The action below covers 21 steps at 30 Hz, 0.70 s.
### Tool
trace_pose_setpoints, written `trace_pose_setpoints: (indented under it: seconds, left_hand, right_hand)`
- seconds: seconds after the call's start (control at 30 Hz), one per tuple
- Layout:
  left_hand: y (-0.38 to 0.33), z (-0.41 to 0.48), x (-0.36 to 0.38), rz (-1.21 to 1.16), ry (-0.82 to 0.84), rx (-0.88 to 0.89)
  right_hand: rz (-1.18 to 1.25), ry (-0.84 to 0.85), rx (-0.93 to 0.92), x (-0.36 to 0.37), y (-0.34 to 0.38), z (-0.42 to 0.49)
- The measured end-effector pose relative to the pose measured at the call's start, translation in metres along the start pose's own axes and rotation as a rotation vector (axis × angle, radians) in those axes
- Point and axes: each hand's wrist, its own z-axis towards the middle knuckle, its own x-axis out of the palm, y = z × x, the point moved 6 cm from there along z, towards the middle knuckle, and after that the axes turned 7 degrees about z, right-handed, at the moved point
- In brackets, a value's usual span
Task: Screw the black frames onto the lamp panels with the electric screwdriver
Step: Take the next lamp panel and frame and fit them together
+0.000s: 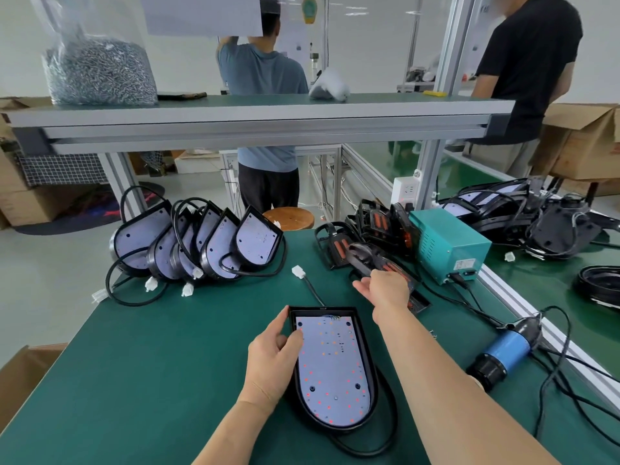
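A D-shaped lamp panel (332, 367) in a black housing lies flat on the green mat in front of me, its white LED board facing up. My left hand (273, 360) holds its upper left corner, thumb on the board and fingers round the rim. My right hand (382, 285) reaches forward to a black frame (364, 258) with orange strips at the front of a pile of such frames (375, 226), and grips it. The electric screwdriver (506, 350), blue and black, lies on the mat at the right, untouched.
Several more lamp panels (201, 243) lean in a row at the back left with cables and white plugs. A teal power box (449, 250) sits back right. An overhead shelf holds a bag of screws (100, 72). Two people stand beyond the bench.
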Motion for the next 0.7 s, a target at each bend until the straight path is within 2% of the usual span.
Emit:
trace_pose_setpoints:
  seconds: [0.13, 0.33, 0.47, 0.7]
  left_hand:
    - [0.000, 0.001, 0.001, -0.004, -0.003, -0.009]
    - [0.000, 0.001, 0.002, -0.033, 0.006, -0.028]
    - [-0.005, -0.001, 0.001, -0.061, 0.010, -0.016]
    - [-0.005, 0.000, -0.001, -0.019, -0.031, -0.022]
  right_hand:
    - [-0.012, -0.067, -0.148, -0.013, 0.012, -0.002]
    - [-0.044, -0.002, -0.314, -0.016, 0.030, -0.020]
    - [-0.223, 0.066, -0.401, -0.017, 0.037, -0.035]
    - [-0.599, 0.329, -0.481, -0.020, 0.030, -0.060]
